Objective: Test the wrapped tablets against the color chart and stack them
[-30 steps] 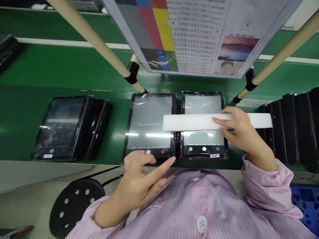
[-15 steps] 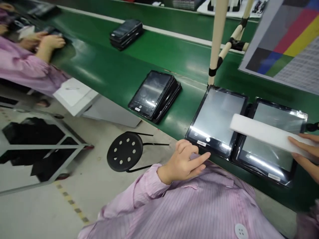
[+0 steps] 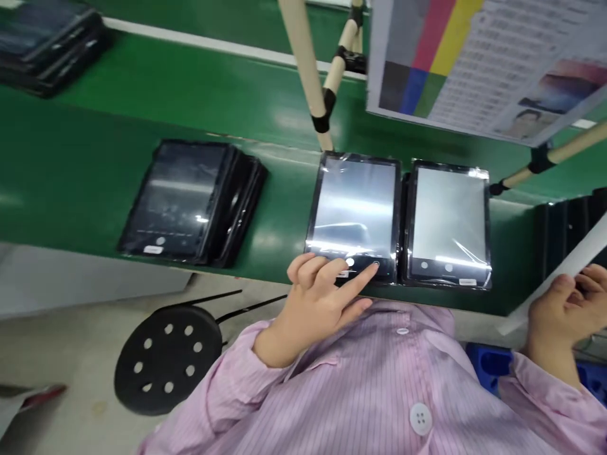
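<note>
Pink pinstriped shirt (image 3: 360, 385), sleeves (image 3: 237, 376) seemingly rolled

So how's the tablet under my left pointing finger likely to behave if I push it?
The tablet would likely slide rather than roll, being flat and broad. Its glossy front suggests slipperiness, and the large screen is probably fragile.

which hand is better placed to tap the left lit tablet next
Likely the left hand: its index finger extends over the lower border of that tablet, while the right hand holds a white bar.

Forward-down head view, perhaps slightly tilted
</note>
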`<state>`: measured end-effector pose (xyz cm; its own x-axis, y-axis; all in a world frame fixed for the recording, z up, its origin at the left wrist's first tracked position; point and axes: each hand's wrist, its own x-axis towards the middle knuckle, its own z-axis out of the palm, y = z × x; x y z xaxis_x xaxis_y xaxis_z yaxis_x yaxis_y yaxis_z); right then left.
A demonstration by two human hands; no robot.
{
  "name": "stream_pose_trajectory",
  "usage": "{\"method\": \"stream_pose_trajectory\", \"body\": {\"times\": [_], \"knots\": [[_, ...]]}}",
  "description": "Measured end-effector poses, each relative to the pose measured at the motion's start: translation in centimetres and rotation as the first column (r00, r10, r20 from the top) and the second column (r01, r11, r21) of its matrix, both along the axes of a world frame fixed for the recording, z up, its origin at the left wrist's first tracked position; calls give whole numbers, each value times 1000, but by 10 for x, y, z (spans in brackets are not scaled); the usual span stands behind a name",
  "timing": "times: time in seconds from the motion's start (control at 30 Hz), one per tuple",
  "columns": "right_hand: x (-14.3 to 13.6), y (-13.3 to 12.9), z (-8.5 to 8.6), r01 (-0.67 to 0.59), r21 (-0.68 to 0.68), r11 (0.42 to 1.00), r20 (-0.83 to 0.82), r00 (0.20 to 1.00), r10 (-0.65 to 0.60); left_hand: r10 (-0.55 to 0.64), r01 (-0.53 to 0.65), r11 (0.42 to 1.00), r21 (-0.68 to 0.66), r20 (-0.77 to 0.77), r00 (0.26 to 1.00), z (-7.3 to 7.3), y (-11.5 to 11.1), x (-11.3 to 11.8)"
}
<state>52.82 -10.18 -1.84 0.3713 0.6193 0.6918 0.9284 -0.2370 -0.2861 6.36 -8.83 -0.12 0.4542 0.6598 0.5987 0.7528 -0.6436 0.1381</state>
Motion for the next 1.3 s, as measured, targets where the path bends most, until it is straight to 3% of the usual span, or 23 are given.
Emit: {"method": "stream_pose_trajectory", "body": {"times": [0.1,0.2,0.27,0.33,0.43,0.5,0.6,0.67,0.8,0.9,0.97,1.03,1.1,1.17,1.3], "knots": [[-8,-13,-25,34,-135,990,-10,999,-36,-13,11,1000,-24,-55,998,-2,1,1],[-23,-9,-34,8,-322,947,-29,999,-18,-19,15,994,-108,-37,999,-3,1,-4],[-37,-6,-25,-49,-304,951,-52,998,35,6,-2,987,-159,25,1000,-4,3,-14],[-54,-10,-8,-221,-218,951,-84,975,207,58,-44,980,-196,67,996,-7,8,-27],[-83,-20,19,-486,-155,860,-84,874,479,115,-75,952,-298,120,986,-14,17,-49],[-98,-26,28,-511,-185,839,-79,859,506,179,-110,885,-452,113,977,-17,23,-61],[-108,-26,28,-467,-246,849,-108,884,455,332,-237,694,-680,11,943,-10,31,-65],[-109,-24,24,-468,-231,853,-112,883,455,408,-302,589,-750,-47,912,0,35,-62],[-103,-23,24,-451,-114,885,-126,890,438,500,-345,459,-819,-83,862,14,39,-61],[-102,-25,28,-428,-96,898,-190,894,406,625,-231,449,-863,119,772,12,40,-68],[-105,-27,31,-459,-71,885,-218,873,436,709,-80,473,-877,325,626,13,43,-68],[-114,-25,34,-519,-31,854,-226,836,500,767,95,462,-882,451,456,20,47,-60],[-128,-20,38,-590,-12,807,-237,786,571,813,237,411,-880,471,341,31,52,-46],[-145,-10,42,-660,-38,750,-256,732,631,838,315,386,-867,472,275,40,56,-30],[-182,15,49,-790,-146,595,-345,605,718,804,430,446,-785,563,193,49,55,-14]]}}
